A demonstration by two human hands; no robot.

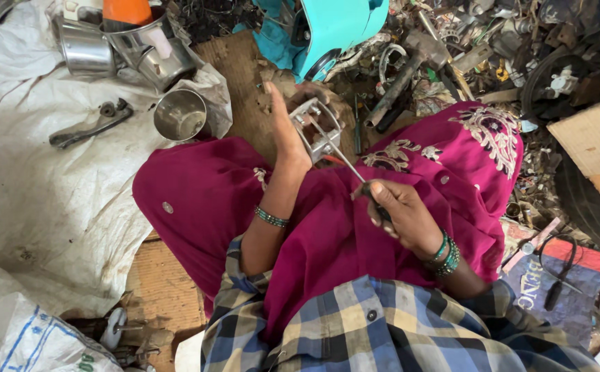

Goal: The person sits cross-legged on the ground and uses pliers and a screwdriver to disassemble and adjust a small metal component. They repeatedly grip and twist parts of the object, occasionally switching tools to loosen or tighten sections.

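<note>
I sit on the ground with magenta cloth over my legs. My left hand grips a small grey metal part with a frame and bracket, held above my knees. My right hand is closed round the dark handle of a screwdriver. Its thin shaft runs up and left, and its tip rests on the metal part. Green bangles sit on both wrists.
Steel cups and pots stand on a white sack sheet at the left, beside a dark metal lever. A turquoise plastic housing lies ahead. A heap of scrap metal and cardboard fills the right.
</note>
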